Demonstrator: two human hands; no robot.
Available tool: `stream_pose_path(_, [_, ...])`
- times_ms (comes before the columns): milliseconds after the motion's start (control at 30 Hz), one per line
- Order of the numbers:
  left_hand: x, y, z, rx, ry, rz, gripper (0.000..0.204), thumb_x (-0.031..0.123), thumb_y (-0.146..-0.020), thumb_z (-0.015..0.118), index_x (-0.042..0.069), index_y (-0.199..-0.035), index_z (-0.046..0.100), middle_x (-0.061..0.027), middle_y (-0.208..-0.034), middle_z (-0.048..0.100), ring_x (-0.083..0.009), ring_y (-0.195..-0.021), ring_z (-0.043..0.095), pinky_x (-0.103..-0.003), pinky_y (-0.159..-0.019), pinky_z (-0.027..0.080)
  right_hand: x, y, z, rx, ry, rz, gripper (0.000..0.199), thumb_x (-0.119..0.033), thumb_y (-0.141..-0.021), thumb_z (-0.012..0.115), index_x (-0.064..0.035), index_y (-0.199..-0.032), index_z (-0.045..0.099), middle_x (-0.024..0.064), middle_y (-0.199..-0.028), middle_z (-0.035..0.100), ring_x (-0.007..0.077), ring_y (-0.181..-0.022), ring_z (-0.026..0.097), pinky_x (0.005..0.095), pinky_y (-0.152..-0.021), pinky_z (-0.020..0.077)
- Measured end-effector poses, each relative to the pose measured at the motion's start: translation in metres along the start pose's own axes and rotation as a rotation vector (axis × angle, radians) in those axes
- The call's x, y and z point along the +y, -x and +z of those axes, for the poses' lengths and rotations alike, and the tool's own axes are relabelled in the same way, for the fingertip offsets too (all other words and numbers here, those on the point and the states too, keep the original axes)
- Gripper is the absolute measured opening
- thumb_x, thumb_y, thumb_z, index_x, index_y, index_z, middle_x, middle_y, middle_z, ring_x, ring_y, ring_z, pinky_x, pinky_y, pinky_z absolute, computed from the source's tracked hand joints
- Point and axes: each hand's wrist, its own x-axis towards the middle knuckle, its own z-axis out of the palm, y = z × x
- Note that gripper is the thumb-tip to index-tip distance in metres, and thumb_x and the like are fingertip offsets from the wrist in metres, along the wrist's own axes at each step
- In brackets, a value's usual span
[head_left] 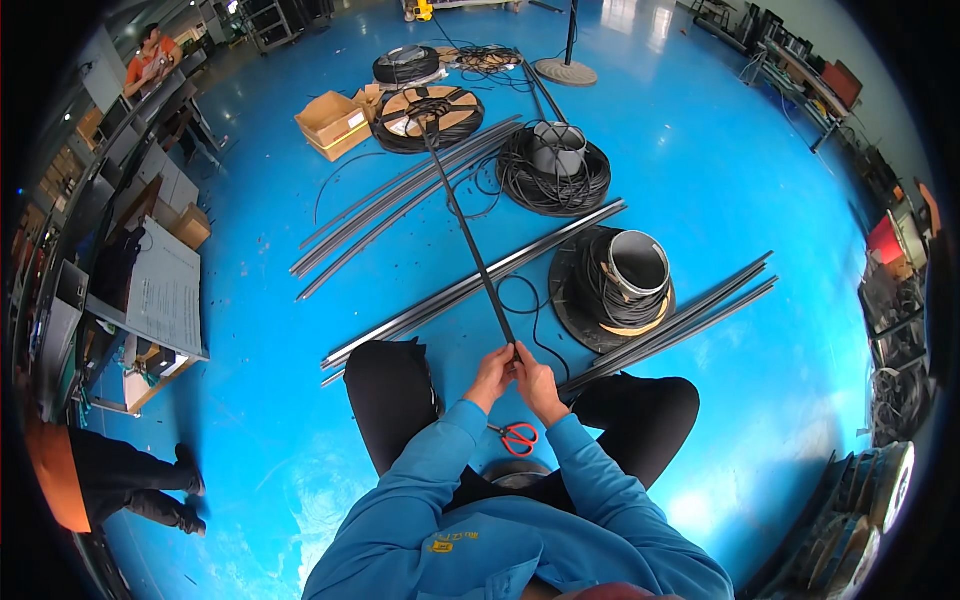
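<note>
Between my knees, my left hand point(491, 376) and my right hand point(538, 384) come together, fingers pinched on the near end of a long thin dark strip point(474, 243). The strip slants away to the far left, and its far end reaches a flat cable reel point(455, 103). What exactly my fingertips grip at its end is partly hidden by the hands. A loop of black cable point(540, 310) lies just beyond my right hand. Scissors with red-orange handles point(519, 438) are below my wrists, between my forearms.
Bundles of grey profiles point(470, 288) lie across the blue floor, with more profiles point(690, 322) at right. Cable coils on spools point(640, 265) stand ahead, beside an open cardboard box point(333, 124). One person stands at left point(130, 485), another far left point(152, 60).
</note>
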Motion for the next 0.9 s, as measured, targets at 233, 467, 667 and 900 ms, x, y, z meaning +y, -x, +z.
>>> stream_pose_path(233, [-0.003, 0.005, 0.0, 0.033, 0.003, -0.006, 0.018, 0.02, -0.089, 0.054, 0.002, -0.092, 0.059, -0.005, -0.076, 0.058, -0.0108, -0.065, 0.053, -0.022, -0.055, 0.042, 0.003, 0.014, -0.001, -0.086, -0.158, 0.104, 0.045, -0.001, -0.08, 0.048, -0.0031, -0.125, 0.046, 0.0143, -0.077, 0.062, 0.0271, -0.061, 0.058, 0.0334, -0.056, 0.0459])
stream_pose_path(467, [-0.003, -0.001, -0.004, 0.025, -0.036, -0.04, 0.019, 0.019, -0.089, 0.054, 0.002, -0.094, 0.059, -0.005, -0.076, 0.058, -0.0106, -0.066, 0.053, -0.023, -0.054, 0.042, 0.011, 0.003, 0.011, 0.012, -0.08, 0.066, 0.046, 0.0, -0.08, 0.047, -0.004, -0.125, 0.046, 0.0135, -0.076, 0.063, 0.0277, -0.062, 0.058, 0.0341, -0.056, 0.0448])
stream_pose_path(667, [0.002, -0.006, -0.005, 0.053, 0.018, 0.01, 0.019, 0.019, -0.088, 0.055, 0.001, -0.095, 0.059, -0.0045, -0.077, 0.058, -0.0107, -0.067, 0.053, -0.022, -0.055, 0.043, -0.006, 0.007, -0.009, -0.017, -0.187, 0.043, 0.045, 0.0, -0.079, 0.048, -0.0048, -0.124, 0.047, 0.0145, -0.08, 0.064, 0.0299, -0.065, 0.06, 0.0342, -0.058, 0.046])
stream_pose_path(900, [-0.004, -0.004, 0.002, 0.059, 0.01, 0.005, 0.02, 0.018, -0.088, 0.055, 0.001, -0.097, 0.059, -0.0046, -0.078, 0.058, -0.0111, -0.069, 0.054, -0.021, -0.058, 0.044, -0.015, 0.011, -0.013, -0.063, 0.004, 0.148, 0.042, -0.002, -0.078, 0.05, -0.0068, -0.12, 0.05, 0.0165, -0.087, 0.064, 0.0343, -0.071, 0.061, 0.0363, -0.062, 0.0475])
